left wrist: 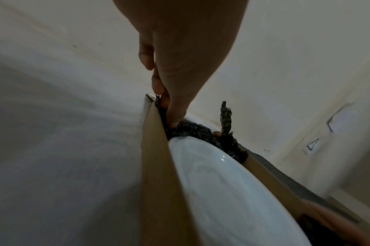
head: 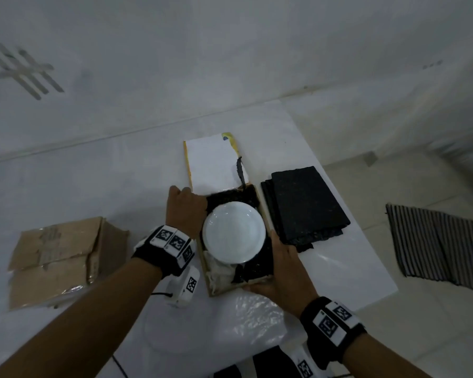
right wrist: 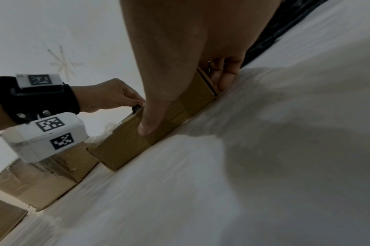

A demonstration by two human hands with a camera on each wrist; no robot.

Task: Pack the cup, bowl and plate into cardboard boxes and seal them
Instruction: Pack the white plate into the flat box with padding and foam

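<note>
A white plate (head: 234,231) (left wrist: 222,191) lies in a shallow cardboard box (head: 224,291) (left wrist: 156,166) (right wrist: 125,146) lined with black foam (head: 257,268) (left wrist: 190,129). The box lid (head: 216,162) lies open at the back, its white inside facing up. My left hand (head: 185,207) (left wrist: 175,66) (right wrist: 108,96) holds the far left corner, fingers tucked down inside the wall against the foam. At the near right corner my right hand (head: 280,271) (right wrist: 180,58) grips the box, thumb on the front wall, fingers round the right side. No cup or bowl shows.
A stack of black foam sheets (head: 306,203) lies just right of the box. At the left stands a taped cardboard box (head: 58,257) (right wrist: 43,179). Clear plastic wrap (head: 246,320) lies near me. A striped mat (head: 434,246) is on the floor beyond the table's right edge.
</note>
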